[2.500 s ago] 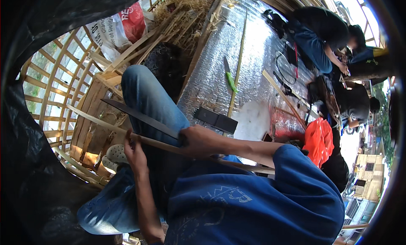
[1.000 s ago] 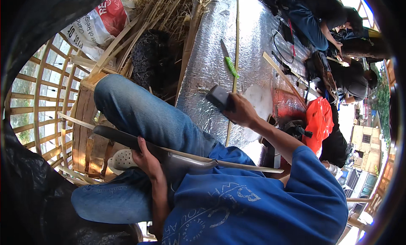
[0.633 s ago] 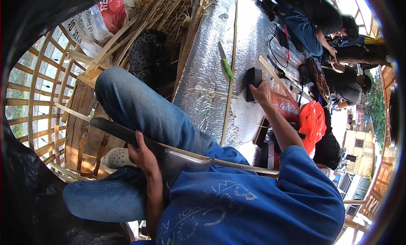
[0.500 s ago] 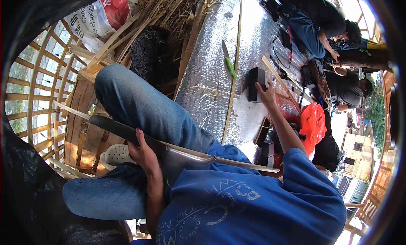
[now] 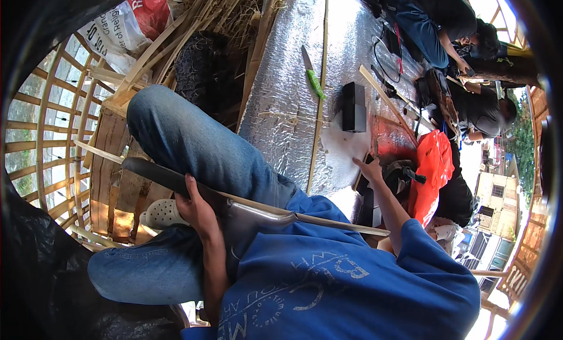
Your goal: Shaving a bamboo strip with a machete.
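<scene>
My left hand (image 5: pixel 198 211) is closed round a long, flat dark piece (image 5: pixel 155 177) with a rounded end, lying across my lap. A shiny metal section (image 5: pixel 264 214) continues from it toward my body. Alongside runs a thin, pale bamboo strip (image 5: pixel 334 224), reaching past both sides of my lap. My right hand (image 5: pixel 370 171) is off to the right, thumb and fingers apart, over a dark flat object whose kind I cannot make out. Just beyond it, apart from the fingers, stands a black rectangular box (image 5: pixel 353 107) on the silvery foil sheet (image 5: pixel 281 94).
A knife with a green handle (image 5: pixel 314 83) lies on the foil. A red plastic bag (image 5: pixel 431 164) and a wooden strip (image 5: pixel 387 102) are at the right. Two other people (image 5: pixel 431 26) sit farther off. Wooden crate slats (image 5: pixel 108 176) and a bamboo lattice (image 5: pixel 44 129) are at the left.
My right hand has come away from the black box and drawn back toward me. The box stays on the foil. My left hand keeps its hold; the view has shifted slightly.
</scene>
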Action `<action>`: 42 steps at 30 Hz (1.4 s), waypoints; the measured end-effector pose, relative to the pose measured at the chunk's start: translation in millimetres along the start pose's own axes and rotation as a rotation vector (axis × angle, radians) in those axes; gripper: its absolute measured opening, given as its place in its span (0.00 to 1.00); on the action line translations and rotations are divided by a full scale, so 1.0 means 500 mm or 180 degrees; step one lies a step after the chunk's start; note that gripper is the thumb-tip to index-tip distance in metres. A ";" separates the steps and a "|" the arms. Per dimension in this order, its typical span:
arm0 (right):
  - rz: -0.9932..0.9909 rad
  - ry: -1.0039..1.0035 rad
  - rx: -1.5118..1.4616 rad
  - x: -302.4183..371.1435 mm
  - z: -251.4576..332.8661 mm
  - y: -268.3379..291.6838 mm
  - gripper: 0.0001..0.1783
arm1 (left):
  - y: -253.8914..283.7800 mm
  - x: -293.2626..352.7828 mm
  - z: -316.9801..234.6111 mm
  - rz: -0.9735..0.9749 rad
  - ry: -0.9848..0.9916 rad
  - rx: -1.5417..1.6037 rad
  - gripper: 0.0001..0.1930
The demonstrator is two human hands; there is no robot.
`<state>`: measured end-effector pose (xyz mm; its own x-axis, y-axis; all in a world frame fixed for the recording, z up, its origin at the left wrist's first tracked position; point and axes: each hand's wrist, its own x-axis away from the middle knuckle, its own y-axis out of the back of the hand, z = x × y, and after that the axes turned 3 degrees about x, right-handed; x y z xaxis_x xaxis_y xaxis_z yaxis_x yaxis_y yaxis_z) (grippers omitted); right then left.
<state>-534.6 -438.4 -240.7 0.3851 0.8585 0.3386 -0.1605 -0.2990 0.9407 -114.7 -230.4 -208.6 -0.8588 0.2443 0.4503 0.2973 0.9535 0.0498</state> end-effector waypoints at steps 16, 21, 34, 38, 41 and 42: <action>0.0428 0.0807 -0.0577 0.013 -0.047 0.003 0.52 | 0.000 0.003 -0.005 0.0039 -0.0019 -0.0086 0.20; 0.0317 0.2031 0.0260 0.145 0.155 0.060 0.55 | -0.005 0.012 -0.018 0.0027 -0.0070 -0.0052 0.21; 0.0103 0.2710 0.0082 0.107 0.400 -0.059 0.59 | -0.004 0.015 -0.019 -0.0044 -0.0042 -0.0007 0.21; 0.0936 0.2612 -0.0703 0.075 0.368 -0.033 0.49 | -0.006 0.012 -0.016 -0.0070 -0.0126 -0.0100 0.19; 0.0574 0.3033 -0.0728 0.058 0.344 -0.050 0.42 | -0.009 0.011 -0.019 -0.0028 -0.0102 -0.0012 0.18; 0.0388 0.3284 -0.0737 0.055 0.340 -0.052 0.41 | -0.010 0.011 -0.020 0.0000 -0.0103 0.0045 0.18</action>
<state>-365.4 -477.7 -252.2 -0.5846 0.7982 0.1450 -0.3567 -0.4135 0.8377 -116.6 -235.6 -197.6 -0.8719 0.2497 0.4212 0.2916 0.9558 0.0370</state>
